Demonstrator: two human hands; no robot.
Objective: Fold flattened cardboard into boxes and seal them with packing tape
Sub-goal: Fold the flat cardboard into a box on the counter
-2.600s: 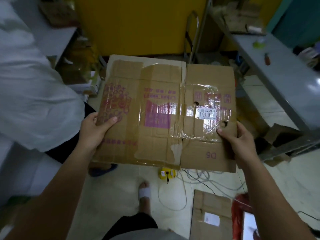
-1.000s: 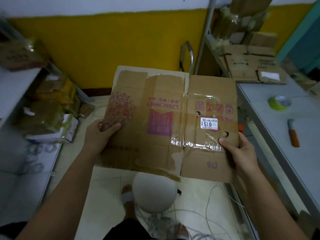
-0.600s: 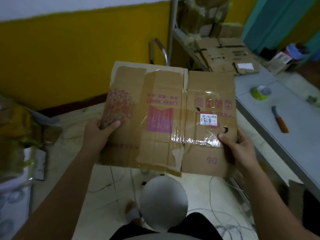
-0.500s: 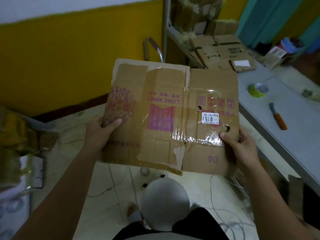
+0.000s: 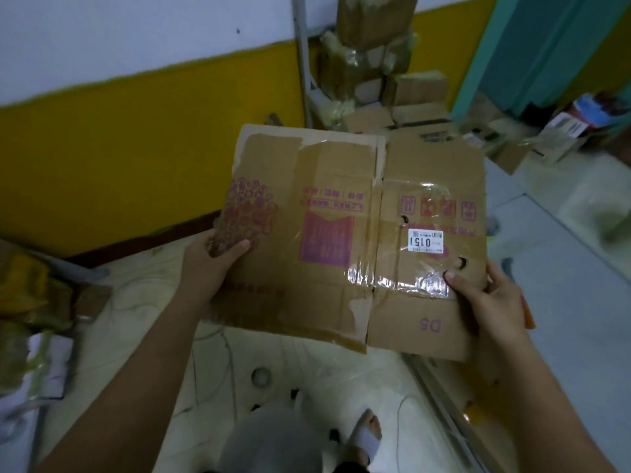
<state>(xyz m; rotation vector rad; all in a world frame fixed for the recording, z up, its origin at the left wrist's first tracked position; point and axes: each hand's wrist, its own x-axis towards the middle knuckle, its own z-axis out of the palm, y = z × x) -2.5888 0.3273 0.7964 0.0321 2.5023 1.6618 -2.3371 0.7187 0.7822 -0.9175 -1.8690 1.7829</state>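
Cardboard (image 5: 345,240), flattened and patched with old clear tape, is held up in the air over the floor, level with a grey table (image 5: 580,302) at the right. Its left edge is pinched by the left hand (image 5: 211,261), its right edge by the right hand (image 5: 488,298), thumbs on top. No panel is yet opened; next, the sheet likely needs squaring into a tube.

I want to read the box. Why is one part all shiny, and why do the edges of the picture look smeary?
Head view: the shiny patch is old clear tape on the flattened cardboard catching the light. The white label stays sharp enough to read, while the cardboard stack and the far corners are blurred, and the wide lens bends the wall.
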